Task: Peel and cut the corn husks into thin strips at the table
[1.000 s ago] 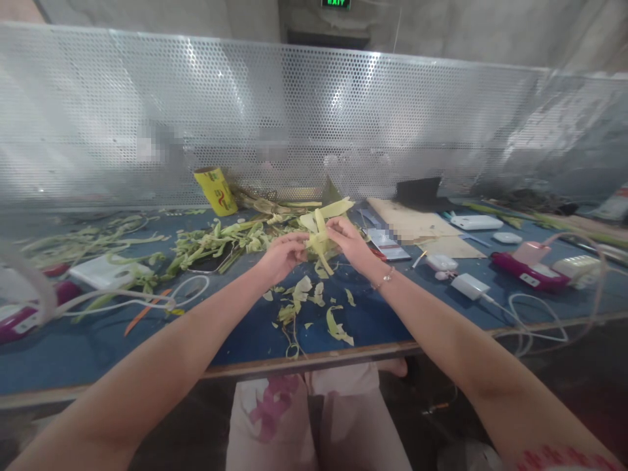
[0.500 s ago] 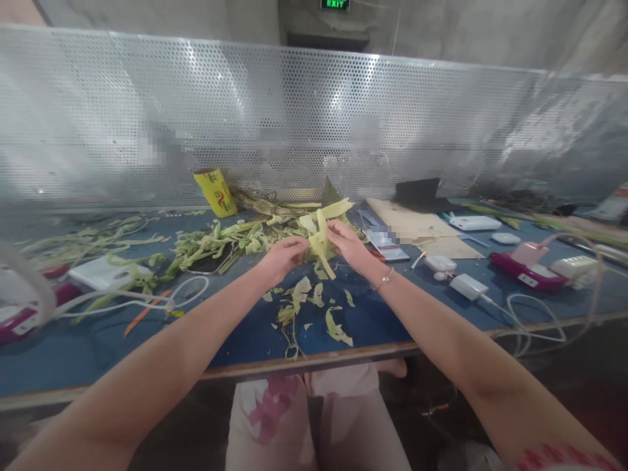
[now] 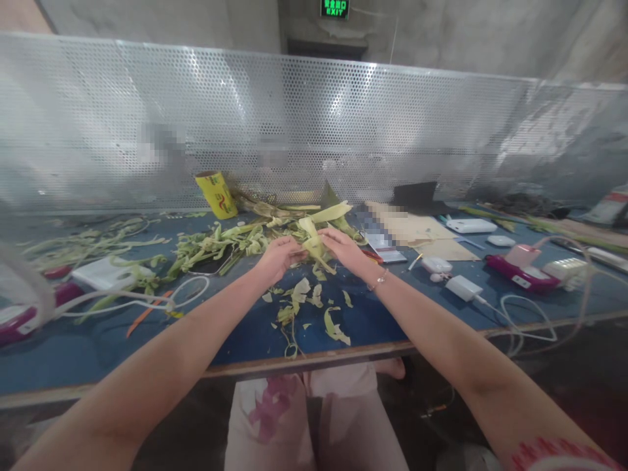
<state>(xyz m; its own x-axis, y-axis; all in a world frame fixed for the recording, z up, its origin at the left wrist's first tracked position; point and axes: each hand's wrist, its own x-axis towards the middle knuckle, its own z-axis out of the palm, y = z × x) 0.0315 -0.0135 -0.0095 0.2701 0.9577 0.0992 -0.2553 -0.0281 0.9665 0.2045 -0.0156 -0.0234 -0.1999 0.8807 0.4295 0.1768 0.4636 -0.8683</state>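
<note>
Over the middle of a blue table (image 3: 59, 353), both my hands meet on a bundle of pale yellow-green leaf strips (image 3: 314, 243). My left hand (image 3: 278, 256) is closed, pinching the bundle from the left. My right hand (image 3: 343, 247) is closed too, gripping the strips from the right, with a thin bracelet on its wrist. Torn leaf scraps (image 3: 314, 307) lie on the table just below my hands. A long heap of green leaves and stalks (image 3: 220, 241) stretches away to the left behind them.
A perforated metal screen (image 3: 314, 124) walls off the table's far side, with a yellow roll (image 3: 216, 193) leaning against it. Right of my hands lie cardboard (image 3: 417, 230), white chargers (image 3: 464, 286), cables (image 3: 530, 320) and a magenta device (image 3: 520, 273). A white box (image 3: 105, 273) and cords sit at left.
My hands have sunk slightly toward the table with the leaf bundle and drawn closer together. Its upright strip is now folded down between them.
</note>
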